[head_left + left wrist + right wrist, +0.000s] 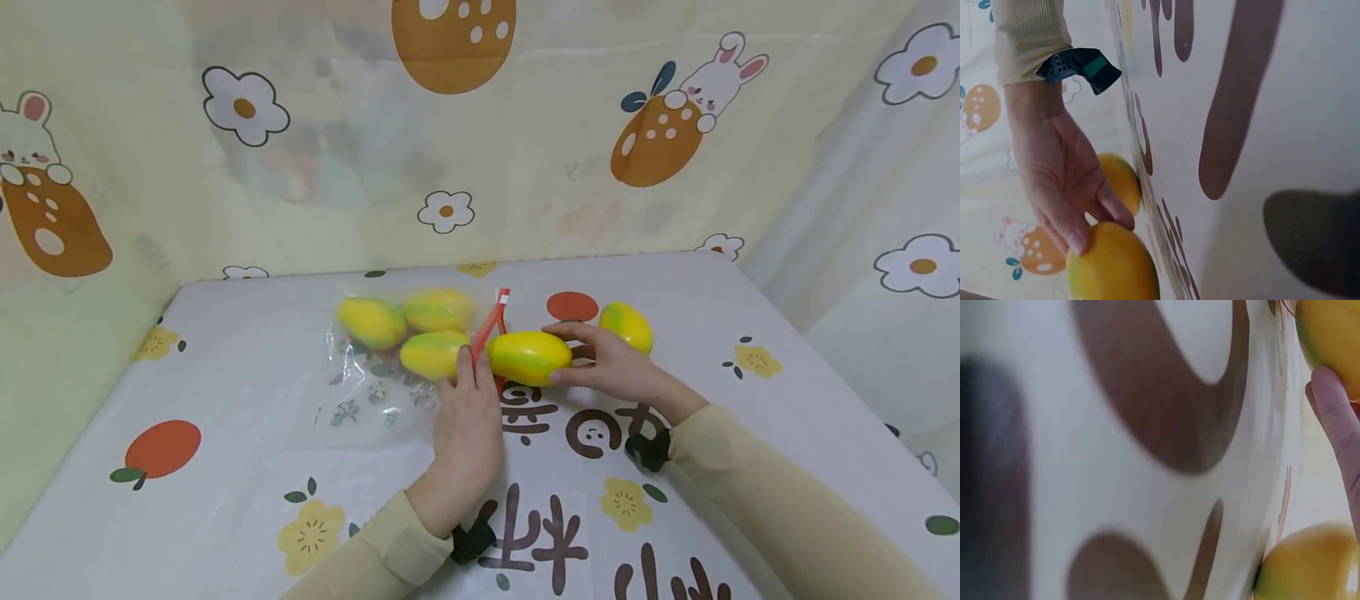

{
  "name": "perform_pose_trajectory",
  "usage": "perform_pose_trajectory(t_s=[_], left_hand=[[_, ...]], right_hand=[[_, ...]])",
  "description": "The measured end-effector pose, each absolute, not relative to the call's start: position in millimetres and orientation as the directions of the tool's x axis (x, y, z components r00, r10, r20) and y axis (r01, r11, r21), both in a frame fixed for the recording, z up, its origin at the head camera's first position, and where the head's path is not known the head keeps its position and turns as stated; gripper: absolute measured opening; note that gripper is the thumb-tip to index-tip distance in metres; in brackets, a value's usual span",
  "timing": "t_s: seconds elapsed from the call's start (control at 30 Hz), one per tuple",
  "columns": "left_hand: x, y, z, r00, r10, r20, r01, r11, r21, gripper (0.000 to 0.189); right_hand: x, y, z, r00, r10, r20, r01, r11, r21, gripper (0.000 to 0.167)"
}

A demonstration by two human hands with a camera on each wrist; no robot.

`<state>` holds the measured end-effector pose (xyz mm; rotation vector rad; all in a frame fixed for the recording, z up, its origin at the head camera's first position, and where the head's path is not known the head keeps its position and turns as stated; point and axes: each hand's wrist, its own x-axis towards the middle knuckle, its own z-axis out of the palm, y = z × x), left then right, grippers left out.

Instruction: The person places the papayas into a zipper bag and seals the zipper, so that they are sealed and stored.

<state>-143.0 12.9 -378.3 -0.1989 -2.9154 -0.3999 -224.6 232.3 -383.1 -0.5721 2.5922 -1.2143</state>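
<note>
A clear plastic zip bag (352, 383) with a red strip along its mouth lies flat, with three yellow-green mangoes (371, 323) inside. My left hand (471, 421) holds the bag's mouth by the near part of the red strip (491, 321); its thumb is hidden. Beside that opening, my right hand (611, 362) grips another mango (531, 358) by its right end, thumb on the near side. The left wrist view shows this right hand (1063, 165) with fingertips on the mango (1113, 265). In the right wrist view, a fingertip (1330, 394) touches the mango (1332, 337).
One more mango (626, 327) rests on the table just behind my right hand. The tablecloth (247, 367) is white with printed fruit, flowers and large brown characters. A patterned curtain (337, 192) hangs along the table's back edge. Black bands (648, 450) sit at both wrists.
</note>
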Motion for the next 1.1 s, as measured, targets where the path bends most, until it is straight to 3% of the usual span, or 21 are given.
perform_pose_trajectory(t_s=[0.3,0.53,0.93,1.1], left_hand=[[-143.2,14.0,-379.3,-0.968,0.115,0.224,0.162,0.966,0.2,0.061],[-142.8,15.8,-381.0,-0.965,0.097,0.242,0.152,0.963,0.222,0.074],[-142.1,15.6,-383.5,-0.957,0.069,0.282,0.143,0.957,0.251,0.056],[-142.7,15.8,-380.6,-0.969,0.068,0.238,0.13,0.957,0.26,0.061]], right_hand=[[-232.1,209.3,-382.2,-0.917,-0.389,-0.086,-0.185,0.607,-0.773,0.067],[-238.7,191.6,-383.3,-0.899,-0.423,-0.114,-0.183,0.599,-0.779,0.068],[-248.5,162.0,-387.6,-0.864,-0.491,-0.109,-0.199,0.532,-0.823,0.061],[-241.5,167.3,-380.9,-0.847,-0.514,-0.138,-0.174,0.513,-0.84,0.06]])
